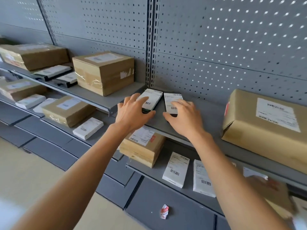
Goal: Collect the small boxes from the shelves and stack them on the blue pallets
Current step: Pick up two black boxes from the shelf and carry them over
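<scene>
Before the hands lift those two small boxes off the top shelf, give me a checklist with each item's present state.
1. Left hand over the left small box: ok, fingers lie on its label.
2. Right hand over the right small box: ok, fingers on its label.
3. Grip closed round either box: not ok, fingers look spread and relaxed on top.
4. The two boxes apart from each other: ok, a narrow gap shows.
5. Big brown box clear of the left one: ok, shelf shows between.
6. Blue pallets ready: cannot tell, none in view.
</scene>
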`<state>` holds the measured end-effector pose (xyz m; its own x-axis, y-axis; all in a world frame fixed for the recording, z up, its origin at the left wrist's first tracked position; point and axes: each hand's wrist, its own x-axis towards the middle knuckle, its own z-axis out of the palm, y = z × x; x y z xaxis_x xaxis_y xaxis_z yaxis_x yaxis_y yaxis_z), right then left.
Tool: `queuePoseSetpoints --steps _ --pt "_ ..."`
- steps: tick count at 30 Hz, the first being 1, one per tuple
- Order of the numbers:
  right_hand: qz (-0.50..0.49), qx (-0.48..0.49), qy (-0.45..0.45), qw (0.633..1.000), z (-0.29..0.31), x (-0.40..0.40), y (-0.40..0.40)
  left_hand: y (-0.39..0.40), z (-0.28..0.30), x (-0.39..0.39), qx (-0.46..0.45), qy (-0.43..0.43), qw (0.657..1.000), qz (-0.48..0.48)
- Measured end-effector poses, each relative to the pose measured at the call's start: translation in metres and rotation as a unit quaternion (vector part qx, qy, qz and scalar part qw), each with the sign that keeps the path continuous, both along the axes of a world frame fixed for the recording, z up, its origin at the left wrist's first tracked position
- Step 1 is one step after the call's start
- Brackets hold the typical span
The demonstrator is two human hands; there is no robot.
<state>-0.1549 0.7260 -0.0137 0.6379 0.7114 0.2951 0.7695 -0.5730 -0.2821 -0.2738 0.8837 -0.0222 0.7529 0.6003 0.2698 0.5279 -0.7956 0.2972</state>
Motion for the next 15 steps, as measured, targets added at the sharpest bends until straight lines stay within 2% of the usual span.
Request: queuePoseSetpoints --steps 7,15 --pt "-0.048 -0.038 -0.009 0.998 -0.007 -0.011 0.016 0.014 -0.002 0.006 0.004 0.028 0.999 -0.021" --pt "-0.067 0.001 0.018 0.998 -0.015 -0.010 0.016 0.020 -0.007 0.007 -0.022 -0.003 0.999 -0.043"
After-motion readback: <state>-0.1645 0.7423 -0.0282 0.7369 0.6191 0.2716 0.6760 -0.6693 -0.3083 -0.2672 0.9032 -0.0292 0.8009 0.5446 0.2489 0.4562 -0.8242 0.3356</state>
